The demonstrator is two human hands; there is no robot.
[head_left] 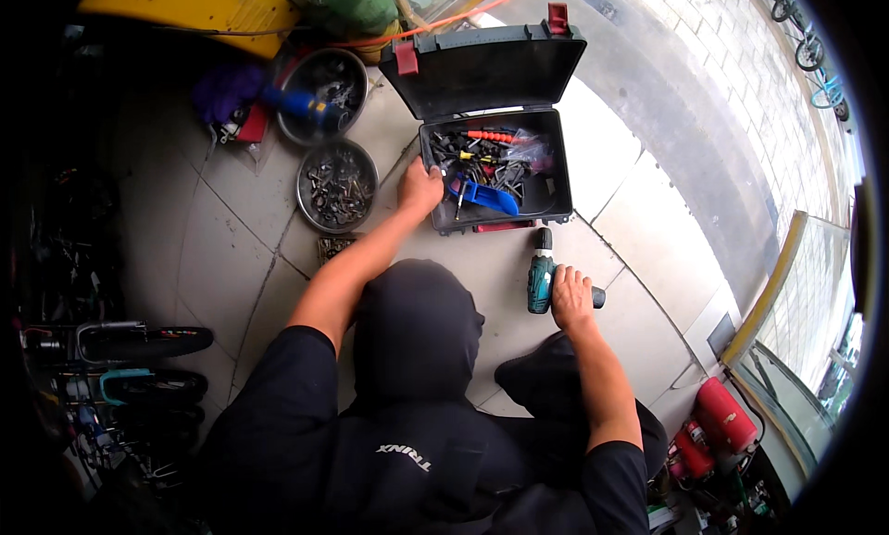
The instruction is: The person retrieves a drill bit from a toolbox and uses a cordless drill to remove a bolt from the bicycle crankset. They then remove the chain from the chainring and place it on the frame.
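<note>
My left hand (419, 188) is at the left side of an open black plastic case (560, 188), its fingers curled on something small that I cannot make out. The case holds jumbled small tools, an orange-red rod (493, 137), a clear bag (530, 155) and a blue plastic piece (491, 198). Its lid (482, 72) is raised at the back. My right hand (574, 292) is closed on a teal and black cordless drill (539, 285), which lies on the tiles in front of the case.
Two steel bowls of metal bits (335, 185) stand left of the case, near a purple cloth (227, 95) and a yellow panel (194, 12). Bicycle wheels (148, 345) line the lower left. A red cylinder (722, 415) and glass panel (787, 285) are at the right.
</note>
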